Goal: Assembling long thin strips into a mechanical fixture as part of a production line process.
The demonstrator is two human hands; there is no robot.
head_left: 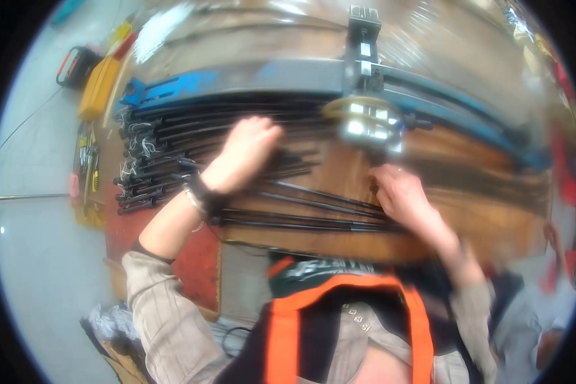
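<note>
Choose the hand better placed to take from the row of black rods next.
Probably the left hand: it appears over the row of black rods, while the right hand is farther right, near the metal fixture.

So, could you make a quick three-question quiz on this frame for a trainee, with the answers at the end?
1. True or false: the left hand has a bare wrist.
2. Of these, which is nearest to the right hand?
a) yellow box
b) black rods
c) red board
3. Fill in the colour: the straps at the bottom of the picture are ____.

Key: 1. False, a dark band is on it. 2. b. 3. Orange.
</note>
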